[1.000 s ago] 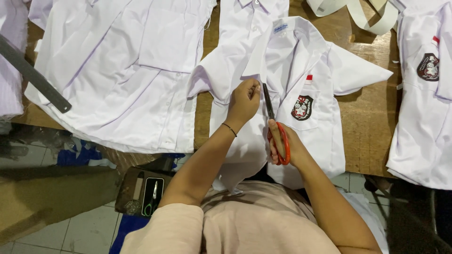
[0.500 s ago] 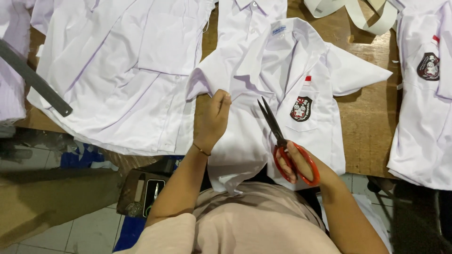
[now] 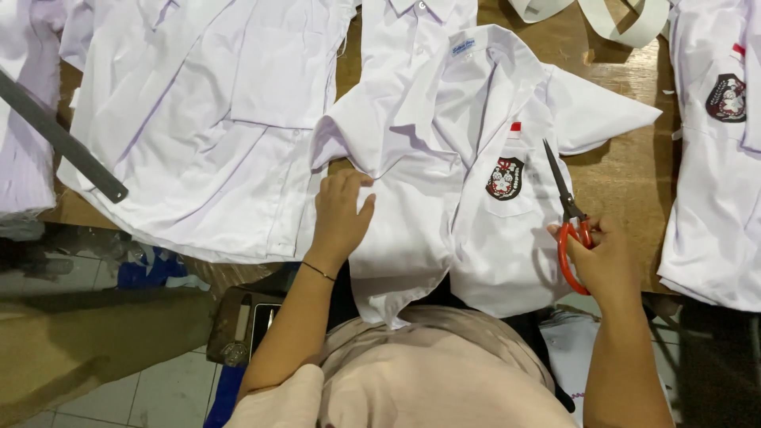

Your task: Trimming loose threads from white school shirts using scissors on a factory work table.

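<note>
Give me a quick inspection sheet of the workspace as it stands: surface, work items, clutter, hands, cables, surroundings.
Surface: brown wooden table, mostly covered by garments.
Work items: white short-sleeved shirt with a chest badge, lying open and hanging over the near edge; red-handled scissors, blades closed, pointing away.
Clutter: white shirt on the left; badged white shirt on the right; grey metal bar; pale fabric strip.
Hands: left hand flat on the middle shirt; right hand holds the scissors at the shirt's right edge.
Cables: nothing seen.
Surroundings: tiled floor, blue cloth, dark box-like object under the table.
</note>
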